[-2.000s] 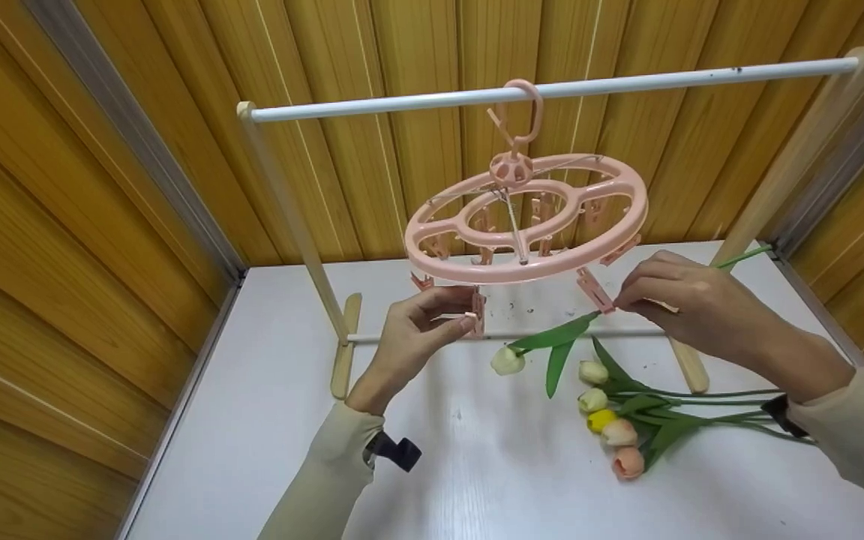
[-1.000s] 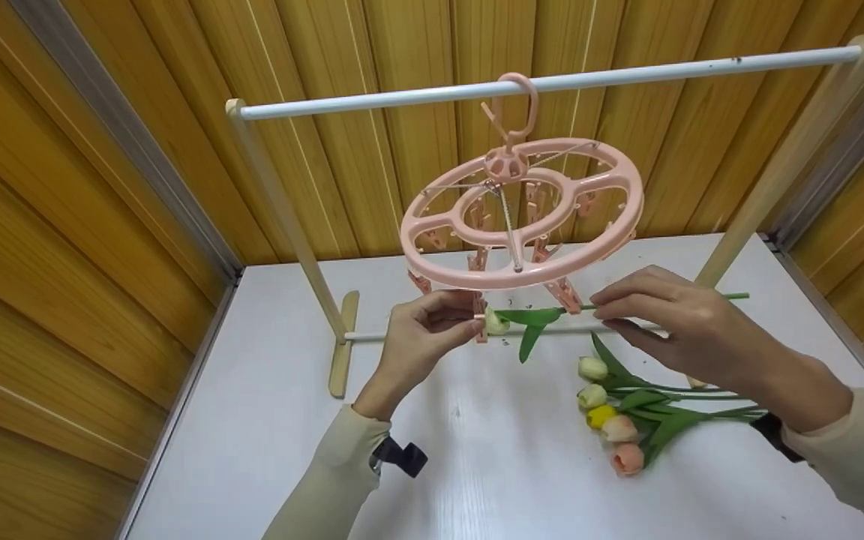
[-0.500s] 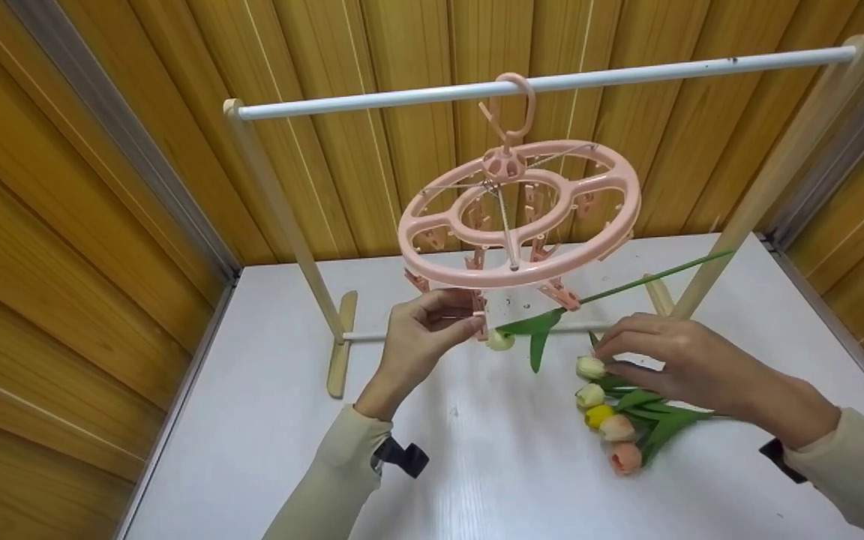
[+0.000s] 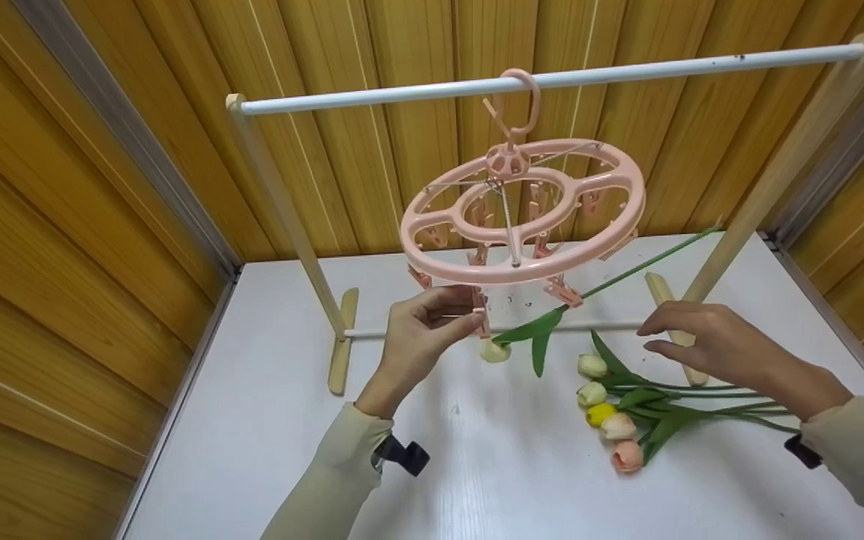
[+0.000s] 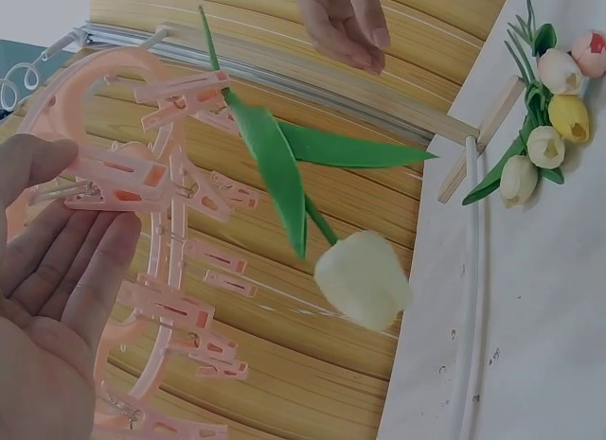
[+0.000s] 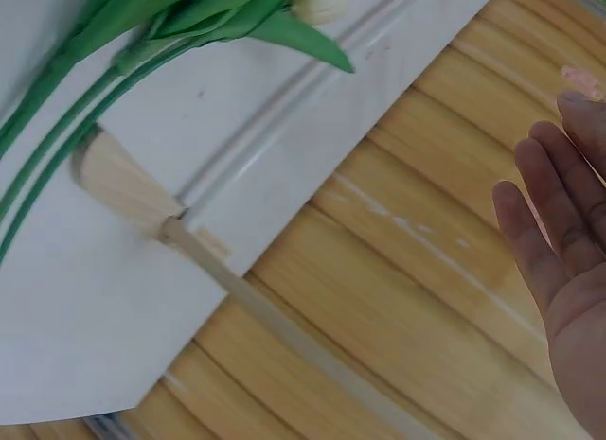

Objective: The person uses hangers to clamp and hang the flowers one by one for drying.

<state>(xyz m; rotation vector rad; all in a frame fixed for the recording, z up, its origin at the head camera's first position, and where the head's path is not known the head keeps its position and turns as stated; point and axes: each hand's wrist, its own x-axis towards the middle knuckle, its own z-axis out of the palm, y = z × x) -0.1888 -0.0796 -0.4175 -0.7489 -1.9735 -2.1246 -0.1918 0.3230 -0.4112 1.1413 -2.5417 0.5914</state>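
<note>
A pink round clip hanger (image 4: 432, 262) hangs by its hook from a white rail (image 4: 372, 96). My left hand (image 4: 418, 349) pinches a pink clothes peg (image 5: 123, 180) at its near edge, thumb on one side and fingers on the other. A single white tulip (image 5: 362, 281) hangs from the neighbouring peg (image 4: 565, 291), which grips its stem near the leaves; its bloom tilts down beside my left fingers. My right hand (image 4: 732, 356) is apart from the hanger, fingers loosely bent with nothing between them, above the stems of the loose tulips (image 4: 628, 455).
Several white, yellow and pink tulips lie on the white table (image 4: 289, 465), blooms pointing left. Wooden posts (image 4: 781, 172) and feet (image 4: 344, 345) hold up the rail, and a lower white bar (image 4: 604, 325) joins the feet. Wood-patterned panels (image 4: 372, 165) stand behind.
My right hand brought the tulip's stem leftward through the peg, let go, dropped lower, then drew back right. The bloom now droops and the stem slants up right. My left hand stays on its peg.
</note>
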